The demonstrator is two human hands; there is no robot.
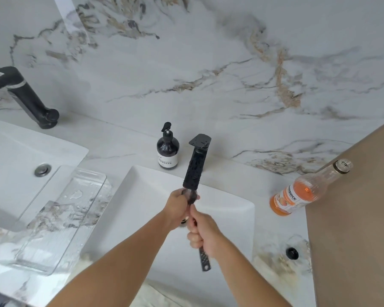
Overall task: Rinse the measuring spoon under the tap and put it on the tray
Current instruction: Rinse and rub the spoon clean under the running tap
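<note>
The measuring spoon has a dark handle with a hole at its end. My right hand is closed around that handle, over the white sink. The spoon's bowl end is up under the spout of the black tap, blurred behind running water. My left hand touches the bowl end with its fingers curled around it. The clear glass tray lies on the counter left of the sink, wet, with nothing on it.
A dark soap pump bottle stands behind the sink. An orange drink bottle is at the right, beside a brown panel. A small black cap lies on the counter. A second sink and black tap are at left.
</note>
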